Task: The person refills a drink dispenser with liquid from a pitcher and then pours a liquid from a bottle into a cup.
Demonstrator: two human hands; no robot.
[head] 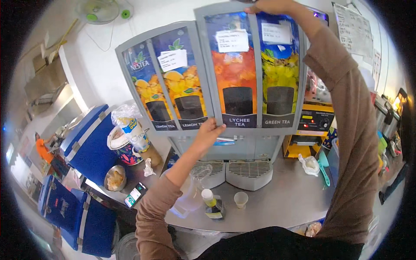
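Observation:
Two grey drink dispensers stand side by side before me. My left hand (209, 131) grips the lower left corner of the right dispenser's front panel (240, 70), which shows lychee tea and green tea pictures. At the panel's top edge is my right hand (265, 6), its fingers partly cut off by the picture's rim. Beside it, the left dispenser's panel (165, 78) bears lemon tea pictures. Paper notes with writing are stuck on the panels. Below are grated drip trays (248, 170). A dark bottle with a white cap (214, 206) and a small cup (241, 199) stand on the metal counter (276, 208).
Blue cooler boxes (87, 152), a metal bowl (115, 178), a phone (135, 195) and a clear plastic pitcher (187, 198) are at left. A yellow and black appliance (305, 130) and a turquoise scoop (323, 165) are at right. A person in orange (44, 148) is far left.

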